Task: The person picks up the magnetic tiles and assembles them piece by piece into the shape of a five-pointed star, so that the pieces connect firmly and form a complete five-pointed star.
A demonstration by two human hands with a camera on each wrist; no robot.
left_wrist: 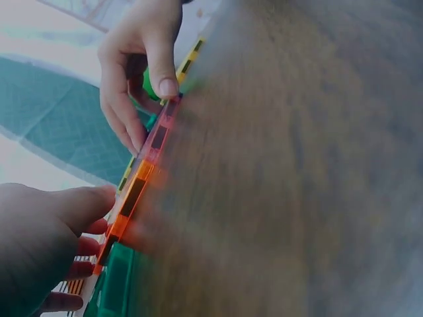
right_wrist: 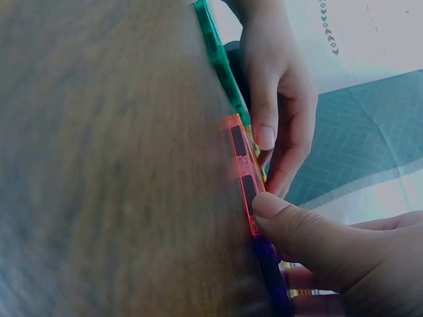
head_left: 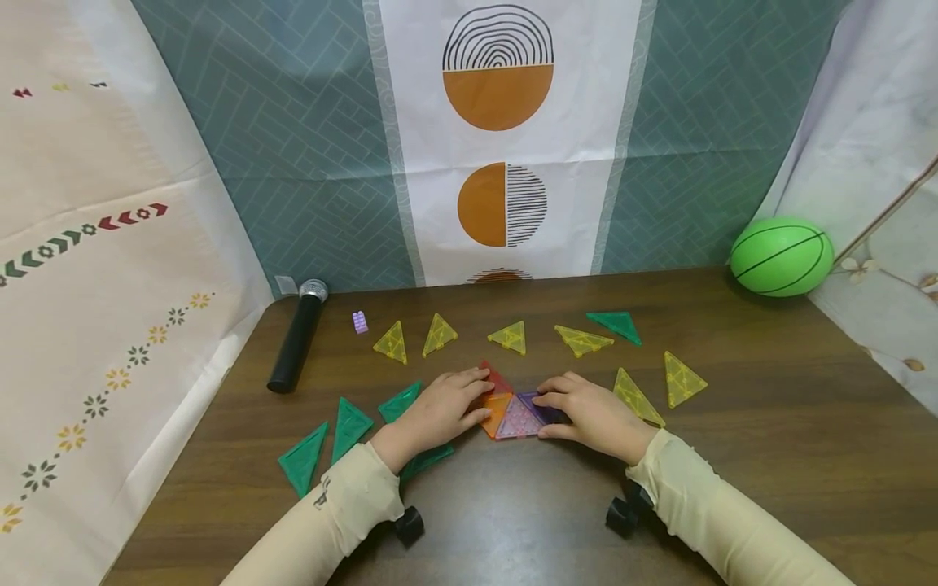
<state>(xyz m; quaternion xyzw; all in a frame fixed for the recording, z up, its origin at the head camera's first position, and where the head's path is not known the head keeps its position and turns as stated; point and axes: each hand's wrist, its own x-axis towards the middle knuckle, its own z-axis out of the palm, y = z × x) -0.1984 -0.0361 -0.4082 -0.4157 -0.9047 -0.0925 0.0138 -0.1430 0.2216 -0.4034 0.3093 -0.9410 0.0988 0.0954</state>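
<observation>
Flat on the table, triangular magnetic tiles lie edge to edge between the two hands: a red tile, an orange tile, a pink tile and a purple tile. The left hand holds the orange tile at its left side, thumb near the front and fingertips reaching the red tile. On the other side, the right hand grips the purple tile, its thumb at the corner of the pink tile. Its palm hides part of the purple tile.
Several green tiles lie left, some partly under the left forearm. Yellow tiles and one green tile spread behind and right. A microphone, a small purple block and a green ball stand toward the back.
</observation>
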